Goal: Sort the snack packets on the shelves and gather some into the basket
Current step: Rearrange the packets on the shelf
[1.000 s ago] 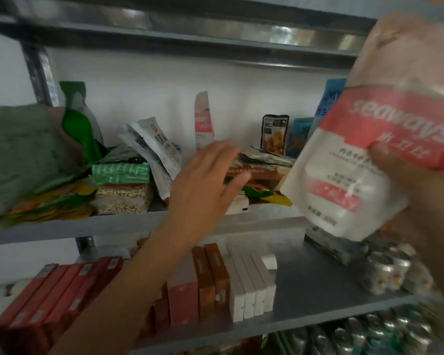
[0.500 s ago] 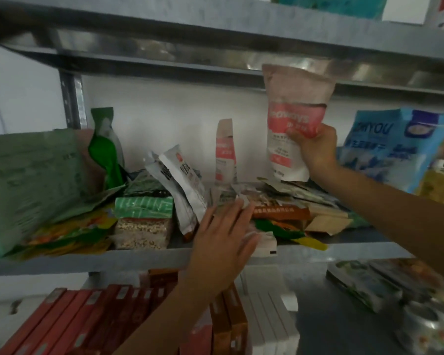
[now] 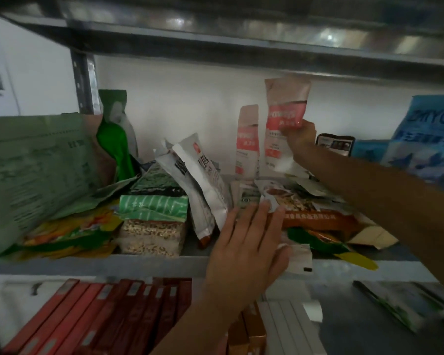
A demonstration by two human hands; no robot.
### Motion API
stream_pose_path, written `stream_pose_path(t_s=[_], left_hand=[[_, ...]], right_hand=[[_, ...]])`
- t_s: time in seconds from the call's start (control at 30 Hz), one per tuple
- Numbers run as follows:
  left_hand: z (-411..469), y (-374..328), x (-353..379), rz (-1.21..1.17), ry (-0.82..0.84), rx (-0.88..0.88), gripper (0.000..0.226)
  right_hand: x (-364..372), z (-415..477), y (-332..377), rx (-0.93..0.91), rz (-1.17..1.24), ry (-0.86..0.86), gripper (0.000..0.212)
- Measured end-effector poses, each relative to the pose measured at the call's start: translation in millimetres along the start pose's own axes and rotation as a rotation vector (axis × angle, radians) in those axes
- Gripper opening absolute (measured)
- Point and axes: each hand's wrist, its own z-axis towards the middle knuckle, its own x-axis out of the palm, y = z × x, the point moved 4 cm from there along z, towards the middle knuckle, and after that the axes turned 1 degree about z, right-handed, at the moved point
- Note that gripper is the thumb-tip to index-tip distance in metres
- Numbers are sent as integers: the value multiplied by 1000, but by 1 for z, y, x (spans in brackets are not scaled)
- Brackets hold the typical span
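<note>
Far on the middle shelf [image 3: 113, 265], the pouch [image 3: 285, 119] in the right hand [image 3: 300, 137] is just right of a second pouch [image 3: 248, 139]. The packet pile [image 3: 315, 203] lies nearer, with the left hand [image 3: 246, 249] at its near edge. Boxes [image 3: 100, 311] are on the lower shelf [image 3: 356, 316].

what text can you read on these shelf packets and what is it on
"MYO", cut off by the frame edge: light blue plastic bag.
Blurred, unreadable: pink-banded pouch in the right hand; orange carton; white foil packet; big green bag.
</note>
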Motion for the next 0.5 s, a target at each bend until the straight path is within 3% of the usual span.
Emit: stream_pose_path(t_s=[0.17,0.3,0.5], left_hand=[[1,-1,-1,3,-6,-2,50],[0,-2,-2,12,-27,0,49],[1,-2,-2,8,-65,0,47]], right_hand=[[23,1,-13,145,-156,317,27],[13,2,-22,204,-358,344,26],[-2,-4,-26,198,-456,473,39]])
